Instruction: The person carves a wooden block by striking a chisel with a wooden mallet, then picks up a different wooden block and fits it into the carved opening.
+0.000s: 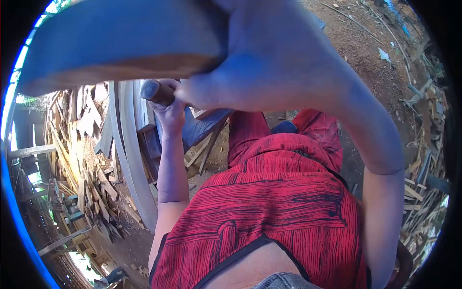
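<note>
Close to the camera, my right hand (245,72) is raised and closed around a thick wooden mallet (120,43), which fills the upper left and is blurred. Below it, my left hand (171,115) grips a chisel (165,95) by its round wooden handle, the worn grey butt facing up toward me. Its blade is hidden behind the hand. Under and beside my left hand lies a dark wooden workpiece or bench (204,129), partly covered by my arm and the mallet.
Long curved boards (127,139) lean to the left of my left forearm. Heaps of split wood scraps (91,178) cover the left side, and more offcuts (433,144) lie at the right. Bare earth (356,43) shows at the upper right. My legs (248,130) are in front.
</note>
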The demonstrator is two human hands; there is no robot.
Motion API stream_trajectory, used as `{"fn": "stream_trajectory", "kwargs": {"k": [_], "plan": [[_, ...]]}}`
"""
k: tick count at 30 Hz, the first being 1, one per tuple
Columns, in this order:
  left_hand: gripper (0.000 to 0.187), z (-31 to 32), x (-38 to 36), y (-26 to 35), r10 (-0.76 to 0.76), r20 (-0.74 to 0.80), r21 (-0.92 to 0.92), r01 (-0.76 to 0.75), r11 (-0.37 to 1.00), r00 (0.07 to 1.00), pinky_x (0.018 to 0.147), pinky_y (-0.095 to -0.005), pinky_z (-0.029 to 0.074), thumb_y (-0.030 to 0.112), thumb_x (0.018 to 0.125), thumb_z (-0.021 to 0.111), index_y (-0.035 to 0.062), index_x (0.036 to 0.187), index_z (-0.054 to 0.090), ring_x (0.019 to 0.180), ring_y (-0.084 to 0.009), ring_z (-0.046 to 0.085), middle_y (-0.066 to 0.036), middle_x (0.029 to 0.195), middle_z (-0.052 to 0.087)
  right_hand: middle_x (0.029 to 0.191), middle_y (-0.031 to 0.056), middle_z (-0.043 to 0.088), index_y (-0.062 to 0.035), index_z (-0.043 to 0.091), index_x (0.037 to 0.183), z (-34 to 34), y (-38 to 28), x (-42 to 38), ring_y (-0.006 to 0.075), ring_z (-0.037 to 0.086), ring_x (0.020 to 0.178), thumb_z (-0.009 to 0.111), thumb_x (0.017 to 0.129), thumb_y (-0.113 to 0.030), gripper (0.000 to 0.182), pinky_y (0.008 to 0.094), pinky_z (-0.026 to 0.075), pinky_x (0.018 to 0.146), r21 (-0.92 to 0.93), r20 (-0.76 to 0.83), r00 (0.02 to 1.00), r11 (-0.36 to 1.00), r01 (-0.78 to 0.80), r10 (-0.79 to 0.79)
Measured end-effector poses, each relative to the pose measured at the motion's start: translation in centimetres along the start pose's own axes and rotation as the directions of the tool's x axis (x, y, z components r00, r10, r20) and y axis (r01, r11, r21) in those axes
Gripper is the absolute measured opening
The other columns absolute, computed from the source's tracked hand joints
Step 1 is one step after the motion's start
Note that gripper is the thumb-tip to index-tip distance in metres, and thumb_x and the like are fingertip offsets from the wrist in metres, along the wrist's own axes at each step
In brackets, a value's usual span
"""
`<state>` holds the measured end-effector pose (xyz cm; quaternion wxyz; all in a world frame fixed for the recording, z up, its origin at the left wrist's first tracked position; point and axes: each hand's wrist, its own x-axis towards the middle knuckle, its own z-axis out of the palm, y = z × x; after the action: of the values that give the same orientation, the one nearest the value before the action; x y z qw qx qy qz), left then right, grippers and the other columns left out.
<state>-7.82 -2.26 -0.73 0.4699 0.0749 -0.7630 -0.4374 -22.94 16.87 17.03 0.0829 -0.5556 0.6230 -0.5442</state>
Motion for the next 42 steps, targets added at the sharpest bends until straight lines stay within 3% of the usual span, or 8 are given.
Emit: {"fn": "stream_trajectory", "kwargs": {"k": [3, 4, 6, 8, 15, 27, 35, 42], "plan": [[0.02, 0.4, -0.3, -0.5, -0.147, -0.165, -0.175, 0.118, 0.978, 0.975, 0.07, -0.0294, 0.049, 0.002, 0.075, 0.067, 0.0039, 0.092, 0.057, 0.077, -0.0117, 0.059, -0.004, 0.085, 0.062, 0.092, 0.0209, 0.067, 0.0016, 0.058, 0.107, 2.1, 2.8, -0.8, 0.0351, 0.066, 0.088, 0.073, 0.059, -0.023, 0.056, 0.042, 0.051, 0.081, 0.165, -0.092, 0.991, 0.98, 0.111, -0.097], [0.021, -0.4, 0.0, -0.9, 0.056, -0.051, 0.105, -0.051, 0.993, 0.997, 0.069, -0.0283, 0.049, 0.003, 0.074, 0.068, 0.0042, 0.092, 0.057, 0.075, -0.0116, 0.059, -0.004, 0.083, 0.061, 0.092, 0.0209, 0.067, 0.0016, 0.058, 0.107, 2.2, 3.5, -1.1, 0.0351, 0.066, 0.088, 0.073, 0.059, -0.023, 0.056, 0.042, 0.051, 0.081, 0.167, -0.092, 0.991, 0.979, 0.113, -0.099], [0.022, -0.7, 0.5, -0.3, 0.224, 0.121, 0.352, -0.253, 0.901, 0.967, 0.067, -0.0272, 0.048, 0.003, 0.074, 0.069, 0.0046, 0.092, 0.056, 0.074, -0.0115, 0.059, -0.004, 0.082, 0.061, 0.097, 0.0176, 0.064, 0.0001, 0.053, 0.111, 1.4, 4.9, -1.7, 0.0293, 0.065, 0.091, 0.078, 0.057, -0.021, 0.063, 0.0376, 0.05, 0.081, -0.342, 0.396, 0.884, 0.933, -0.108, 0.247], [0.021, 0.2, 0.6, 1.7, -0.291, 0.021, -0.221, 0.288, 0.932, 0.957, 0.062, -0.0254, 0.048, 0.002, 0.073, 0.069, 0.0053, 0.088, 0.055, 0.067, -0.0112, 0.059, -0.004, 0.078, 0.06, 0.097, 0.0183, 0.064, 0.0004, 0.053, 0.111, 0.1, 5.2, -1.2, 0.031, 0.064, 0.092, 0.079, 0.056, -0.023, 0.065, 0.0382, 0.049, 0.081, -0.377, 0.305, 0.921, 0.919, -0.115, 0.241], [0.015, 0.0, -0.4, 1.5, -0.124, -0.097, -0.048, 0.12, 0.992, 0.987, 0.052, -0.0264, 0.045, -0.004, 0.071, 0.058, 0.0033, 0.083, 0.051, 0.056, -0.0138, 0.052, -0.008, 0.069, 0.051, 0.088, 0.0204, 0.066, -0.0002, 0.056, 0.102, 1.4, 15.8, -5.0, 0.0371, 0.065, 0.088, 0.078, 0.054, -0.032, 0.062, 0.0437, 0.05, 0.079, -0.383, -0.092, 0.933, 0.853, -0.355, 0.348], [0.015, -0.9, -0.9, -0.3, -0.38, -0.448, -0.421, 0.184, 0.888, 0.809, 0.046, -0.0287, 0.044, 0.002, 0.074, 0.063, 0.0057, 0.074, 0.048, 0.047, -0.0156, 0.052, -0.006, 0.057, 0.05, 0.092, 0.0239, 0.064, -0.0047, 0.038, 0.104, 6.7, 22.5, -8.7, 0.0397, 0.063, 0.092, 0.076, 0.057, -0.033, 0.066, 0.0472, 0.049, 0.08, -0.648, 0.134, 0.68, 0.583, -0.491, 0.721], [0.013, 0.4, 3.2, 2.3, -0.049, -0.046, -0.097, 0.045, 0.994, 0.998, 0.051, -0.0227, 0.045, 0.003, 0.074, 0.071, 0.004, 0.072, 0.058, 0.053, -0.0083, 0.056, 0.0, 0.064, 0.058, 0.096, 0.0224, 0.064, -0.0057, 0.037, 0.107, 7.1, 22.3, -8.6, 0.0394, 0.063, 0.094, 0.078, 0.059, -0.031, 0.069, 0.047, 0.049, 0.081, -0.663, 0.13, 0.66, 0.56, -0.498, 0.74], [0.01, 2.2, 2.1, 1.6, -0.247, 0.085, -0.1, 0.255, 0.962, 0.965, 0.048, -0.0215, 0.041, 0.003, 0.075, 0.069, 0.0023, 0.077, 0.06, 0.052, -0.0085, 0.053, -0.002, 0.063, 0.057, 0.096, 0.0232, 0.064, -0.0062, 0.038, 0.109, 7.0, 22.7, -9.1, 0.0403, 0.062, 0.094, 0.079, 0.059, -0.03, 0.069, 0.0474, 0.048, 0.081, -0.632, 0.124, 0.672, 0.581, -0.514, 0.73]]}}
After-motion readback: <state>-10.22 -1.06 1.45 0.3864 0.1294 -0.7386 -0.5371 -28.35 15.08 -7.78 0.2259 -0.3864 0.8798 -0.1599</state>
